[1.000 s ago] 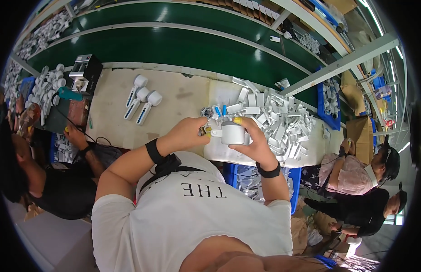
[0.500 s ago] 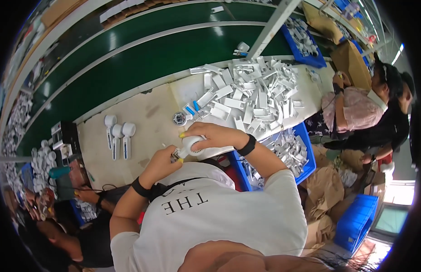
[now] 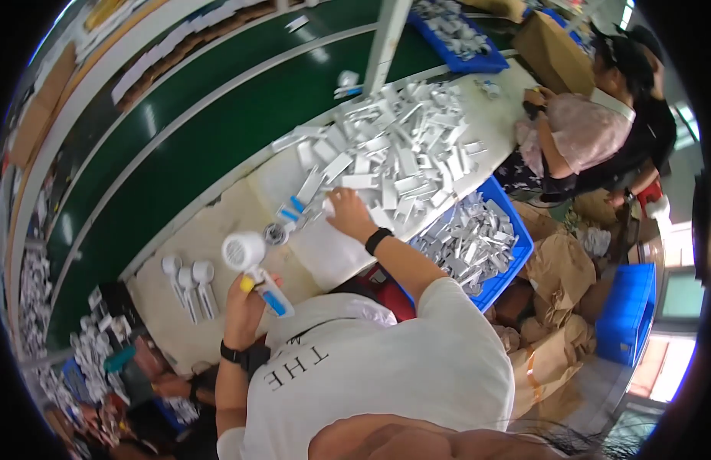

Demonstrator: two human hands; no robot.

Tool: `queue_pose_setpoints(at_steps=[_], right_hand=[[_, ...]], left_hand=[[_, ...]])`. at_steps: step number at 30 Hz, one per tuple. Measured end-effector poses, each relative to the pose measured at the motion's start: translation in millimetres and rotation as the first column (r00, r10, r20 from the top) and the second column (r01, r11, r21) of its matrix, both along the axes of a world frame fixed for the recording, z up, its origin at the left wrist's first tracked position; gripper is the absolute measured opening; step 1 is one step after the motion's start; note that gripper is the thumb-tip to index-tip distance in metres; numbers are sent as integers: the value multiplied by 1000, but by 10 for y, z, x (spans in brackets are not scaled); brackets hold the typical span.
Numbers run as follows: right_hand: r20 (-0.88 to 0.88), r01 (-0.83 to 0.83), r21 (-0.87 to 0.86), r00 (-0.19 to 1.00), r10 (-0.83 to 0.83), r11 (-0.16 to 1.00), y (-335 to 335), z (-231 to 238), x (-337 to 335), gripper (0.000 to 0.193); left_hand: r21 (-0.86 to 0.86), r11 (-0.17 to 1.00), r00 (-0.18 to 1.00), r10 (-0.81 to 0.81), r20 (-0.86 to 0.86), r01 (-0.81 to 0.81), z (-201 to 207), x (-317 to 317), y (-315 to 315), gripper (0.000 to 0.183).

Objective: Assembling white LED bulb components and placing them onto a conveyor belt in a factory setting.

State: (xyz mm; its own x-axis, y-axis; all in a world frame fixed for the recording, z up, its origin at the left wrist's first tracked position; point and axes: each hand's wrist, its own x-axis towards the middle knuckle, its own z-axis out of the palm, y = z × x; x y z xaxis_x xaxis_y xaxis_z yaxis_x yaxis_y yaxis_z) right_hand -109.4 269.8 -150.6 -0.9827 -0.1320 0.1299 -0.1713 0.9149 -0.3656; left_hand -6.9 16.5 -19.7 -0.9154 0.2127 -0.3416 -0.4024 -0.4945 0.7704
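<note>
white is the fan (image 3: 244, 251) held in the left of two hands (image 3: 243, 313).

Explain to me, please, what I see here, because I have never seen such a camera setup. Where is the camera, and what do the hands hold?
No robot is here. A person in a white shirt wears the camera on the head; it looks down, and its wide lens bends straight edges. The left hand holds a round-topped, white fan-like piece with a blue part. The right hand is at the edge of a pile of white plastic parts on the table; I cannot tell if it grips one. Three similar pieces lie to the left.
</note>
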Motion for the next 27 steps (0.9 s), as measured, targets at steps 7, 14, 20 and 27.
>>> queue_pose_setpoints(at_steps=[7,14,20,27], right_hand=[[7,-224,226,973,229,948,82,-451,-134,32],[57,-166,-11,984,166,986,112,-400,-97,46],[412,306,-862,888,206,403,-68,625,157,65],[-249,-395,-355,913,322,847,-516,1518,600,53]], left_hand=[[-132,987,982,-115,-149,96,-39,45,-76,30],[-220,974,997,39,-63,-52,17,-64,-47,25],[50,983,963,185,-197,-178,-303,-316,38,24],[78,971,971,230,-73,-224,-214,-306,315,26]])
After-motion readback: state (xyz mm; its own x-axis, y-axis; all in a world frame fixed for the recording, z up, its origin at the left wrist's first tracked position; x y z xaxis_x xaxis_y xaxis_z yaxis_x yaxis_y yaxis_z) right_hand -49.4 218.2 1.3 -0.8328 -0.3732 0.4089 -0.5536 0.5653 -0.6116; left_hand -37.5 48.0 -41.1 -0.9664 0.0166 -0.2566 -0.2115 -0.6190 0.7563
